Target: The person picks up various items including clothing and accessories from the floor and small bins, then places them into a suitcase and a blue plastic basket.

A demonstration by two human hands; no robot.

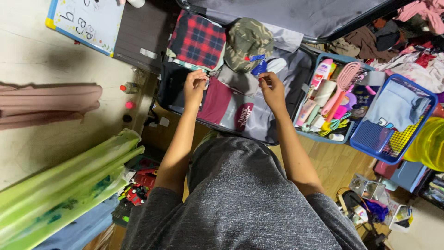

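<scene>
An open grey suitcase point(296, 74) lies on the floor in front of me, packed with clothes. My left hand point(194, 87) pinches the left end of a folded grey garment point(238, 82). My right hand point(273, 90) grips its right end. The garment rests over a maroon and grey top point(231, 111) in the case. Behind it sit a red and navy plaid shirt point(197, 39) and a camouflage cap point(247, 42).
A blue basket point(306, 133) of toiletries with a pink hairbrush point(347, 81) stands right of the case. Another blue basket point(397, 125) holds folded cloth. A green roll point(64, 185) lies at lower left. A small whiteboard point(88, 21) is upper left. Clothes are piled at the upper right.
</scene>
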